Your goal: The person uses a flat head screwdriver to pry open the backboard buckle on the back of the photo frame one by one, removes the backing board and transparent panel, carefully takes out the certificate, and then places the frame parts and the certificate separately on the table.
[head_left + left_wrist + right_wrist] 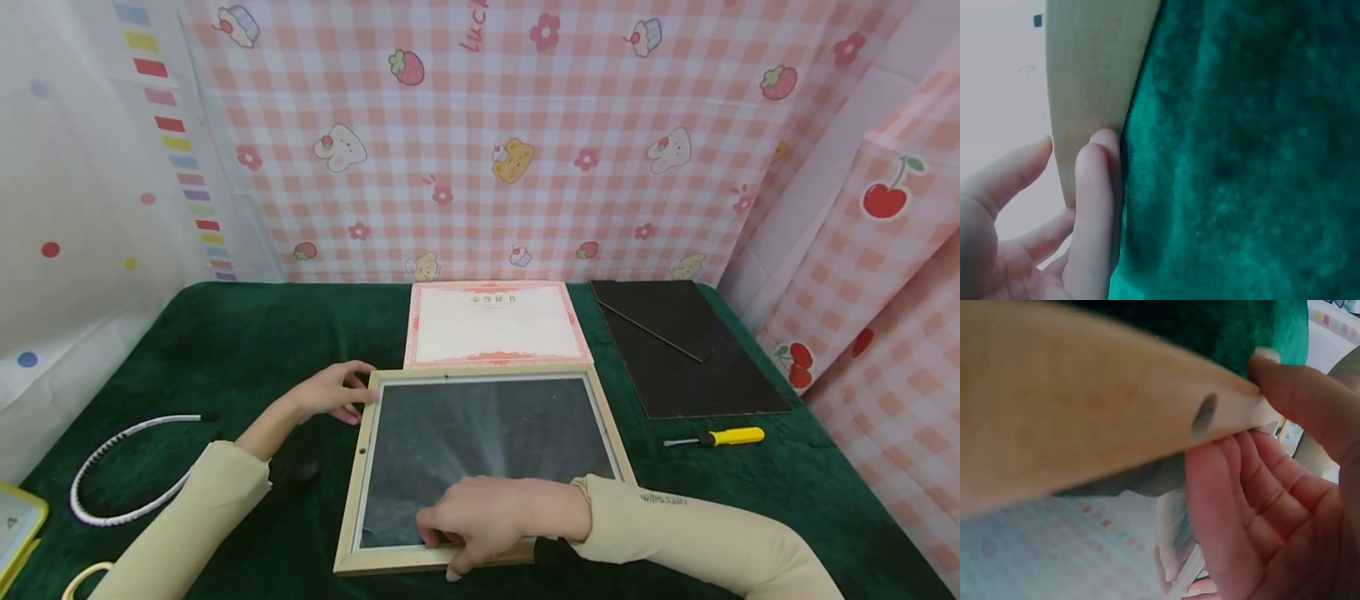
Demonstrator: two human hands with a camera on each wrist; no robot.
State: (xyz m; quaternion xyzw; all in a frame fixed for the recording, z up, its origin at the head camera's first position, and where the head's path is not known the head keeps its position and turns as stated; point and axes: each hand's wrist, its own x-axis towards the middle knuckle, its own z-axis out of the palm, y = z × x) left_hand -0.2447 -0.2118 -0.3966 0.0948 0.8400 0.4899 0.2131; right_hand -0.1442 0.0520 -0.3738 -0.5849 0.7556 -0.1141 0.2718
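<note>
A light wooden picture frame [350, 508] lies on the green cloth, with a shiny see-through pane [495, 433] inside its border. At its far left corner my left hand [334, 392] holds the wooden edge; the left wrist view has fingers [1094, 187] against the wood from both sides. My right hand [491, 512] grips the near side, its thumb outside the border and the other fingers over the inner edge. In the right wrist view that wooden side [1085, 406] runs between thumb and fingers, and the pane reflects the patterned curtain.
Behind the frame lies a pink-bordered certificate [495, 325]. A black backing board [690, 375] with a thin strut and a yellow-handled screwdriver [738, 436] lie to the right. On the left are a white curved band [101, 518] and a yellow-edged object [30, 508].
</note>
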